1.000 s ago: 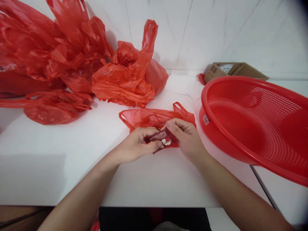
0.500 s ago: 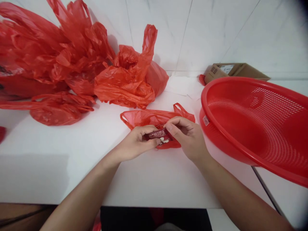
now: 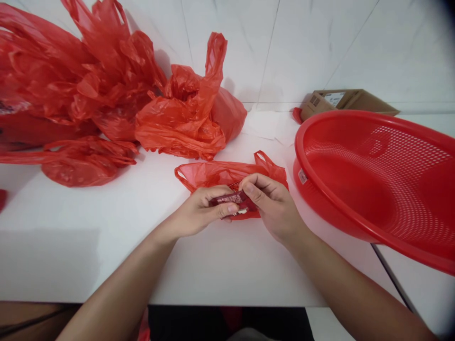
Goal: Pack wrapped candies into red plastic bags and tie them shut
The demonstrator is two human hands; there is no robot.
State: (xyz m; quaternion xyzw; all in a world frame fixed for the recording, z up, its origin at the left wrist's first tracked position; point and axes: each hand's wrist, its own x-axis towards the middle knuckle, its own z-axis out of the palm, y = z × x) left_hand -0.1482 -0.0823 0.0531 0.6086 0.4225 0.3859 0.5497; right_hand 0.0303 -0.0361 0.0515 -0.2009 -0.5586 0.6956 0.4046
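A small dark red printed packet is between my hands, over a red plastic bag lying on the white table. My left hand is closed round the packet's left part, thumb on the near side. My right hand pinches its right end between thumb and fingers. A pale patch shows on the packet's lower edge; I cannot tell whether it is print or the contents. My fingers hide part of the packet and the middle of the bag.
To the right sits a large red plastic colander, with an open cardboard box behind it against the tiled wall. A full red bag stands behind my hands. Several more red bags are heaped at the left. The table's front edge runs before me.
Both hands keep hold of the packet and have shifted only slightly. The packet has tilted a little, and less of the pale patch shows. The whole view has moved slightly.
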